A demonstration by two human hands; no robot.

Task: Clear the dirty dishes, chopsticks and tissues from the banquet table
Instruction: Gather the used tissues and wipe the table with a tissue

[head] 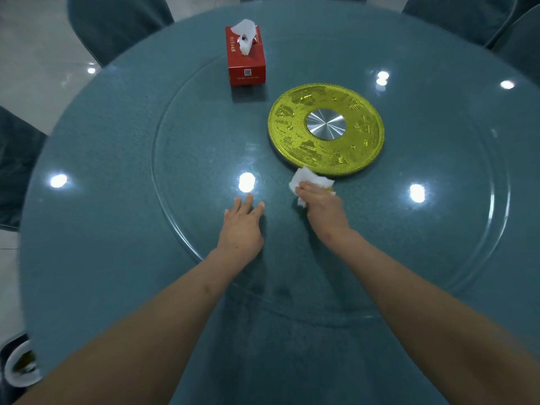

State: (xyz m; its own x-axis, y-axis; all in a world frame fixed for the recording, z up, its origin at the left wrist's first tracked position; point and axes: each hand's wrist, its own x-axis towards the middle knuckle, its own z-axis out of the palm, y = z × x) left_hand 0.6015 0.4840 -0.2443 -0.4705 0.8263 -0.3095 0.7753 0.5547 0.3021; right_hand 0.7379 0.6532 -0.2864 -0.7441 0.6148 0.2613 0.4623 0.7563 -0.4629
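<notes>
Fingers of my right hand [320, 207] curl over a crumpled white tissue [306, 182], pressing it down on the glass turntable [181, 229] just at the near edge of the gold disc [325, 128]; tissue looks wadded, creased, sticking out past my knuckles toward the disc and to the left. My left hand [241, 226] lies flat on the glass beside it, fingers straight and slightly spread, holding nothing. Red tissue box [247, 58] stands farther back on the turntable, a white sheet poking up from its top. Round teal table [87, 229] under everything, ceiling lights glaring off it. Teal chairs [117, 21] around the far side.
</notes>
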